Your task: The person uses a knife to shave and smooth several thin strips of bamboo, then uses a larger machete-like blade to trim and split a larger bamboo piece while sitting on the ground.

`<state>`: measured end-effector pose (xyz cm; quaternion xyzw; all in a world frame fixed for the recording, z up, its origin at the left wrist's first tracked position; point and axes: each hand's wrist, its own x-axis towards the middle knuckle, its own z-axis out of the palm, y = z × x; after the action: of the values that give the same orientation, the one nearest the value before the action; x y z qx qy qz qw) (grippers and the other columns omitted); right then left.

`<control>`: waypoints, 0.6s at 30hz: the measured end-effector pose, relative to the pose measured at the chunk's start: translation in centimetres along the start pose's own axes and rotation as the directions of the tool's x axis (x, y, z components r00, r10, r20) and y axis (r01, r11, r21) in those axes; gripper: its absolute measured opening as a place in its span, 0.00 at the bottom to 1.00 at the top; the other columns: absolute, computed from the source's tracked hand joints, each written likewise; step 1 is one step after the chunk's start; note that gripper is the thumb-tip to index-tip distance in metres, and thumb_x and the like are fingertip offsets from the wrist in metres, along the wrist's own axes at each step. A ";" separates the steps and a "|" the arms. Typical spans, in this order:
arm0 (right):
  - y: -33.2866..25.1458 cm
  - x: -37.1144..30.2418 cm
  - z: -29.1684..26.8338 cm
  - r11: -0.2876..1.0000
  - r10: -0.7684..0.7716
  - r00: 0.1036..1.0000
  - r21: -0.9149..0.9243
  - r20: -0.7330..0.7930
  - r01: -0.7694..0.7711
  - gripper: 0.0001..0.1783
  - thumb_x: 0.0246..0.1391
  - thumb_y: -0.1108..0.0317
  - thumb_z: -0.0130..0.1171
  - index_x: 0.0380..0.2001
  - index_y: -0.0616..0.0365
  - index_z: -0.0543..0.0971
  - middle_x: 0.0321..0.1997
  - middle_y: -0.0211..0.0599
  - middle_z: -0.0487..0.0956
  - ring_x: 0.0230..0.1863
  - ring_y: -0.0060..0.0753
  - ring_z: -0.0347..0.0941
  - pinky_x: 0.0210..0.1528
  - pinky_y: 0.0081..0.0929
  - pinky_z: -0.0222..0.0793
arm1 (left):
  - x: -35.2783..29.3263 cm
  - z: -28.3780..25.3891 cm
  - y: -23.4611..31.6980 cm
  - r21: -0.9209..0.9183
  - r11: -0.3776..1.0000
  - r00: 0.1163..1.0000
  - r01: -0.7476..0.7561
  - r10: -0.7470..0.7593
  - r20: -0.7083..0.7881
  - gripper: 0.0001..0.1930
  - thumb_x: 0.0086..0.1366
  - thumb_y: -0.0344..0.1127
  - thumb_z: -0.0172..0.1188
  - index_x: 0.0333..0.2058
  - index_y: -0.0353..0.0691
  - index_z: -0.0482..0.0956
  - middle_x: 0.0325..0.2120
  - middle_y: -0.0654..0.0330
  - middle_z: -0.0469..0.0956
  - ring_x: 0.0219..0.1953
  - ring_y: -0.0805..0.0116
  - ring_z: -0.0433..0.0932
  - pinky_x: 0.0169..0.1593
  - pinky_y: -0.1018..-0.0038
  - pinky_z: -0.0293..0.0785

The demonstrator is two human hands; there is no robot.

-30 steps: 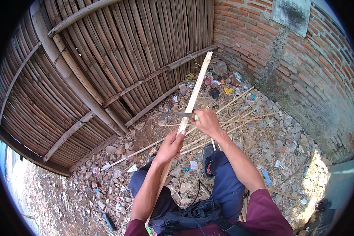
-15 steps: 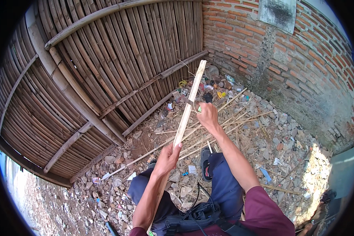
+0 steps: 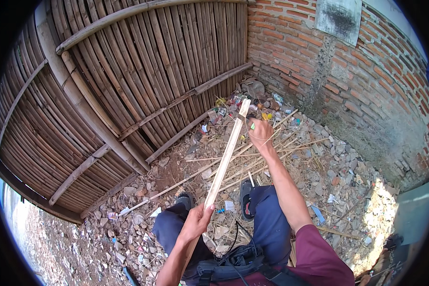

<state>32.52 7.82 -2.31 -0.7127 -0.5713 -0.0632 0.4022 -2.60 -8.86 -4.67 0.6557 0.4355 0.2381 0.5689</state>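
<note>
My left hand point(image 3: 196, 222) is closed around a long pale bamboo strip point(image 3: 224, 164), which slants up and away from between my knees. My right hand point(image 3: 261, 133) grips a knife point(image 3: 241, 117) by a handle of which only a bit of green shows. Its dark blade lies across the strip, close to the far end. A thin curled shaving hangs beside the right hand. The near end of the strip runs down behind my left forearm.
Thin bamboo sticks and shavings point(image 3: 281, 148) lie on rubble ground beyond my feet. A bamboo-slat fence point(image 3: 176, 57) stands at the left, a brick wall point(image 3: 291, 52) at the back right. Litter point(image 3: 267, 116) fills their corner. A black strap with cables point(image 3: 238, 262) crosses my lap.
The bamboo strip and my left hand have come back toward me. The knife blade now sits nearer the strip's far end, and my right hand has shifted slightly right.
</note>
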 end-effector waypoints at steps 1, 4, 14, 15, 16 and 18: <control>-0.3 -0.1 0.1 0.996 -0.075 0.995 -0.045 -0.065 0.072 0.11 0.45 0.75 0.58 0.31 0.59 0.87 0.24 0.58 0.83 0.27 0.56 0.84 0.30 0.47 0.78 | -0.3 0.0 -0.5 -0.017 1.000 1.000 0.005 -0.006 -0.014 0.23 0.80 0.50 0.52 0.31 0.35 0.72 0.15 0.68 0.67 0.15 0.79 0.67 0.20 0.73 0.65; -0.8 0.1 0.7 0.993 -0.113 0.988 -0.045 -0.107 0.109 0.10 0.54 0.71 0.56 0.28 0.56 0.87 0.20 0.52 0.82 0.21 0.51 0.81 0.26 0.45 0.74 | -1.3 0.3 -0.8 0.019 0.999 0.998 -0.030 0.031 -0.059 0.23 0.80 0.49 0.52 0.32 0.34 0.73 0.15 0.69 0.66 0.17 0.81 0.64 0.21 0.73 0.62; 15.9 2.1 0.8 0.903 0.428 0.852 0.167 -0.300 -0.395 0.18 0.60 0.62 0.53 0.26 0.66 0.84 0.28 0.56 0.85 0.35 0.60 0.83 0.38 0.49 0.73 | -9.1 -2.8 -0.9 -0.113 0.993 0.999 0.044 -0.044 -0.003 0.17 0.80 0.45 0.53 0.38 0.36 0.75 0.16 0.74 0.65 0.15 0.85 0.62 0.19 0.81 0.61; 15.4 1.3 1.1 0.818 0.491 0.869 0.372 -0.056 -0.439 0.16 0.57 0.66 0.52 0.25 0.64 0.85 0.25 0.49 0.84 0.31 0.50 0.82 0.36 0.44 0.72 | -9.6 -3.5 -0.7 -0.190 0.976 0.994 0.102 -0.105 -0.009 0.16 0.80 0.45 0.54 0.36 0.38 0.74 0.16 0.74 0.64 0.16 0.85 0.62 0.19 0.81 0.61; 14.9 0.7 1.6 0.781 0.476 0.875 0.414 0.089 -0.467 0.15 0.54 0.70 0.50 0.27 0.61 0.86 0.23 0.40 0.81 0.29 0.38 0.77 0.34 0.36 0.69 | -9.1 -3.8 -1.0 -0.179 0.979 0.993 0.095 -0.106 -0.050 0.16 0.80 0.46 0.54 0.36 0.38 0.74 0.17 0.73 0.64 0.17 0.85 0.62 0.19 0.81 0.62; 11.6 -0.5 2.0 0.737 0.441 0.861 0.446 0.251 -0.508 0.17 0.51 0.74 0.47 0.29 0.58 0.88 0.20 0.31 0.79 0.26 0.25 0.73 0.32 0.29 0.66 | -8.1 -4.0 0.2 -0.194 0.977 0.984 0.088 -0.115 -0.136 0.17 0.80 0.46 0.53 0.36 0.39 0.74 0.18 0.73 0.65 0.17 0.84 0.63 0.20 0.81 0.63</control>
<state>41.67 8.46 -9.74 -0.7090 -0.3915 0.2368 0.5366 -9.89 -13.49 -2.06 0.5569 0.4849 0.2962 0.6058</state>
